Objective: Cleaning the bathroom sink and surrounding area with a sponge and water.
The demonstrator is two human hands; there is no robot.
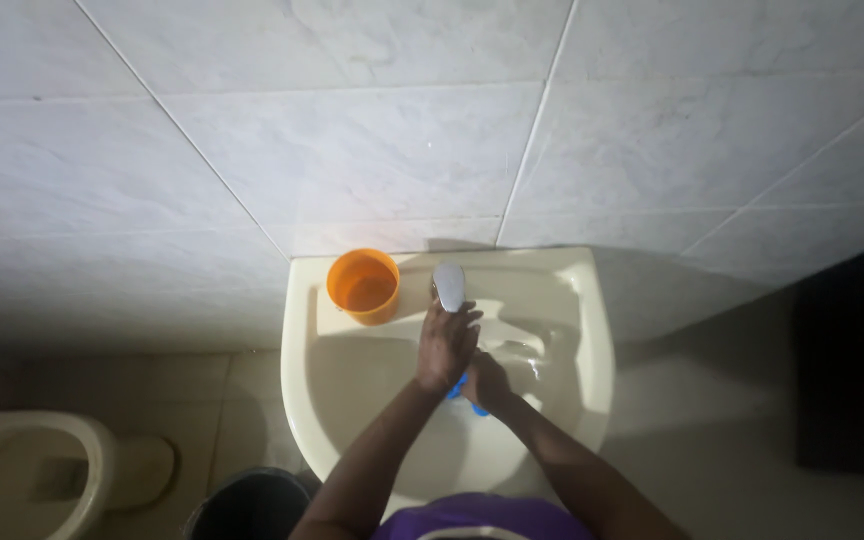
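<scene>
**Hands at the sink**

Head view: at frame centre, the left hand [446, 345] is reaching over the sink [304, 370], its fingers curled and touching the tap [449, 286] just above. The right hand [485, 383] is sitting just below it, fingers clamped on a blue object [459, 388], mostly hidden. An orange cup [363, 286] is standing on the sink's rim, left of the tap. A toilet [42, 470] is showing at lower left, a dark bin [247, 505] beside it.
</scene>
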